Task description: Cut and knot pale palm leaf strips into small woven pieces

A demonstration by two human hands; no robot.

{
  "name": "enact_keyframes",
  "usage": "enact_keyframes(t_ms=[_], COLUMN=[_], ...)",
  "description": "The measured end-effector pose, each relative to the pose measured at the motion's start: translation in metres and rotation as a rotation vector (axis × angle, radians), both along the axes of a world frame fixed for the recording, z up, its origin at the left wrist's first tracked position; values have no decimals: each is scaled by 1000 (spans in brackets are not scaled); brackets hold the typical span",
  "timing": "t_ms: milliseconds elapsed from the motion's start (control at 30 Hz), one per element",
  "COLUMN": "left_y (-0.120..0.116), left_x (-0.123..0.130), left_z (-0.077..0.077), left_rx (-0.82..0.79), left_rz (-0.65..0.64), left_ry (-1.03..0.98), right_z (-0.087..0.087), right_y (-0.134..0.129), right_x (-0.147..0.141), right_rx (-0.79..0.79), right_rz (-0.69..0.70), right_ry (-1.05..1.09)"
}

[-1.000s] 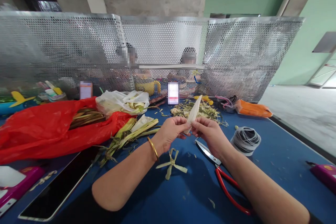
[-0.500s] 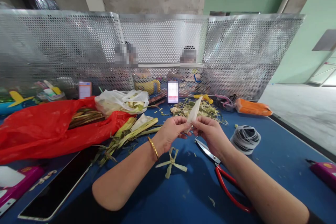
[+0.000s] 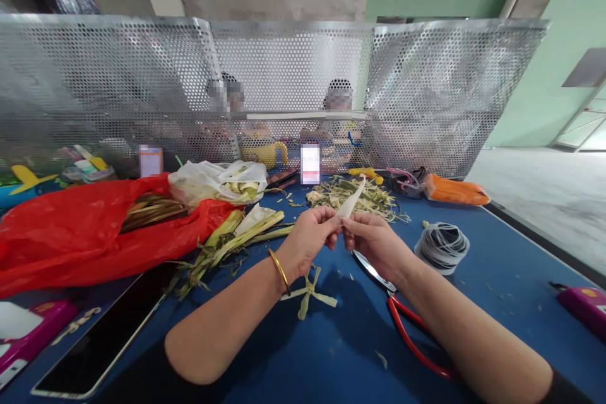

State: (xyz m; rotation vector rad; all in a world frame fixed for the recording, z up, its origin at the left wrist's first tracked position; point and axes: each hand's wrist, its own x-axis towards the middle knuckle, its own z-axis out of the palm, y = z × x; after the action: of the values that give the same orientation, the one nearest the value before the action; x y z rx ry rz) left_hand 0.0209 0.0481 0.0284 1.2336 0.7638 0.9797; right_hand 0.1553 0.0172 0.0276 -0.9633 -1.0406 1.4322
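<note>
— One pale, tapering strip of leaf (image 3: pixel 351 201) is all the hands hold, is it?

— Yes, one. Its lower end is pinched between the fingers (image 3: pixel 331 222) of the left hand (image 3: pixel 310 237) and those of the right hand (image 3: pixel 374 241), both closed on it, fingertips almost meeting. The rest slants up and away from the fingers, out over the middle of the blue desk (image 3: pixel 497 278).

— What lies just under the hands?

— One small star folded of pale green leaf strips (image 3: pixel 308 291), flat on the desk below the left wrist with its gold bangle (image 3: pixel 280 270). One pair of red-handled scissors (image 3: pixel 402 322) lies under the right forearm, blades towards the hands.

— And the open room?

— Bare blue surface to the right of the right arm, as far as one coil of grey-white cord (image 3: pixel 442 246) and the desk's right edge, where one magenta case (image 3: pixel 584 306) sits. The left half is crowded: one red plastic bag (image 3: pixel 71 233), one clear plastic bag with leaf pieces (image 3: pixel 218 182), a loose bundle of green leaf stalks (image 3: pixel 231 237) and one dark tablet (image 3: pixel 99 341) at the near left corner.

— The far edge?

— A heap of leaf trimmings (image 3: pixel 364 196) behind the strip, one orange pouch (image 3: pixel 454 192), then the perforated metal screen (image 3: pixel 426 88). Two other people sit behind it.
</note>
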Motion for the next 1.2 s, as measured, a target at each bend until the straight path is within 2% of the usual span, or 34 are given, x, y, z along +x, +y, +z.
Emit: enact_keyframes(t_ms=[133, 267, 467, 567, 733, 1033, 1200], left_y=[0, 0, 5, 6, 6, 5, 7], left_x=[0, -4, -11, -12, -11, -8, -10], left_z=[0, 5, 9, 7, 7, 6, 5], left_rx=[-11, -55, -96, -138, -306, -289, -320], left_rz=[-8, -19, -102, -114, -132, -138, -156], left_ry=[-14, 36, 108, 113, 8, -53, -67], right_z=[-1, 0, 8, 10, 10, -3, -3], right_y=[1, 2, -1, -2, -2, 2, 4], right_x=[1, 2, 5, 6, 8, 8, 9], right_rx=[-72, -56, 65, 86, 65, -15, -60], right_rz=[57, 76, 25, -13, 42, 105, 137], right_ry=[79, 53, -327, -437, -271, 0, 70])
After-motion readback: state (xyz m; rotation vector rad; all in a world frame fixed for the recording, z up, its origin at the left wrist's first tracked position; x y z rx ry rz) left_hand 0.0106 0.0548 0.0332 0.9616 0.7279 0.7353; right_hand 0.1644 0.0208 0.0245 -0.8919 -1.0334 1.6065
